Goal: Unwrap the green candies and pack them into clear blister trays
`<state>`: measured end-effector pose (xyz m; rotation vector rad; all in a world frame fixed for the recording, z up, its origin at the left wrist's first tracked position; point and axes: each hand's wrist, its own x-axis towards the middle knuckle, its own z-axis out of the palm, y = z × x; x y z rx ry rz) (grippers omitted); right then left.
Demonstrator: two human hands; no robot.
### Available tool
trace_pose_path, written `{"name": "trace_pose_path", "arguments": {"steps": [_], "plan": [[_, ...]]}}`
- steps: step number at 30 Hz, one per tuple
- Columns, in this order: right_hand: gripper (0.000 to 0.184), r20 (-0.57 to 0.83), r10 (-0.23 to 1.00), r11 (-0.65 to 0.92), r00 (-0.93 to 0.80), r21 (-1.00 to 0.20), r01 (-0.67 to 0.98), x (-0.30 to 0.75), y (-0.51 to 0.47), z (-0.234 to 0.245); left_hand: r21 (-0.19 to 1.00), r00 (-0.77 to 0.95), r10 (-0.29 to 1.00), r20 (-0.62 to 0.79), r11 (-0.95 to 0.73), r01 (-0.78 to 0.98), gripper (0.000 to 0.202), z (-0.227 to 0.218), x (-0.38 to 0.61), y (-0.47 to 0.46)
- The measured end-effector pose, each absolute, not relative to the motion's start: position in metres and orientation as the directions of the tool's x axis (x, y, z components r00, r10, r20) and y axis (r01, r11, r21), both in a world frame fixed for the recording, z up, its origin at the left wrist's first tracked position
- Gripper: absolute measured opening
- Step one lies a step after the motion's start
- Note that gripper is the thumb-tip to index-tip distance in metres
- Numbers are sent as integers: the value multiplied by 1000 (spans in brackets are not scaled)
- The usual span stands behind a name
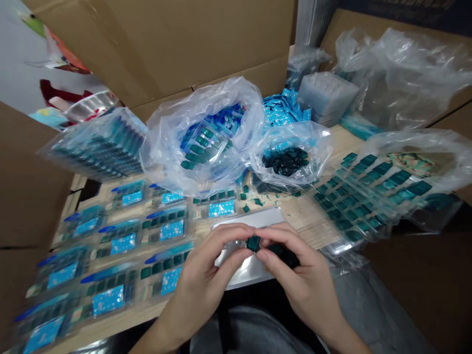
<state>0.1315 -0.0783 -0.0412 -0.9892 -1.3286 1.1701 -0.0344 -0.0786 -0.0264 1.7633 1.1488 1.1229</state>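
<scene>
My left hand (206, 280) and my right hand (298, 275) meet at the front edge of the wooden table (313, 223). Between their fingertips they pinch a small dark green square piece (253, 243). More dark green pieces (285, 255) lie cupped in my right hand. Under both hands sits a clear plastic tray (250, 268), its compartments hard to make out.
Filled clear trays with green pieces and blue packets (110, 295) cover the table's left. Open plastic bags hold blue and green parts (206, 140) and dark green pieces (285, 161). Stacked trays (365, 191) lie right, bagged trays (96, 145) left. Cardboard boxes (165, 44) surround.
</scene>
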Motion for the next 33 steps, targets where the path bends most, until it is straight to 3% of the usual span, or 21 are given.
{"name": "trace_pose_path", "arguments": {"steps": [4,8,11,14,19,22,24,26,29,33], "plan": [[22,245,961,255,-129,-965,66,134,-79,-43,878,260,922,286,-361,315,33,-28,-41,-87],[6,141,941,159,-307,-987,34,139,-85,-46,919,362,912,192,-297,261,26,-28,-54,-92],[13,94,923,98,-373,-995,-8,141,-90,-50,937,388,911,139,-248,246,23,-32,-61,-97],[23,108,922,107,-373,-994,-23,138,-93,-55,951,354,925,138,-223,214,17,-38,-62,-102],[14,104,971,100,-217,-995,-33,129,-96,-55,934,266,941,208,-272,231,19,-42,-54,-105],[2,-65,991,-78,-117,-990,-115,127,-98,-52,893,251,917,312,-373,253,32,-44,-51,-104],[16,-267,952,-293,-146,-936,-196,126,-99,-51,817,311,863,399,-488,307,41,-46,-51,-102],[27,-377,905,-418,-199,-875,-242,126,-100,-51,704,408,793,452,-598,382,46,-47,-52,-99],[23,-308,946,-322,-96,-923,-212,123,-103,-50,571,484,723,493,-689,447,41,-46,-54,-94],[21,-44,998,-45,-49,-999,-4,121,-109,-50,548,429,692,580,-721,424,33,-42,-52,-94]]}}
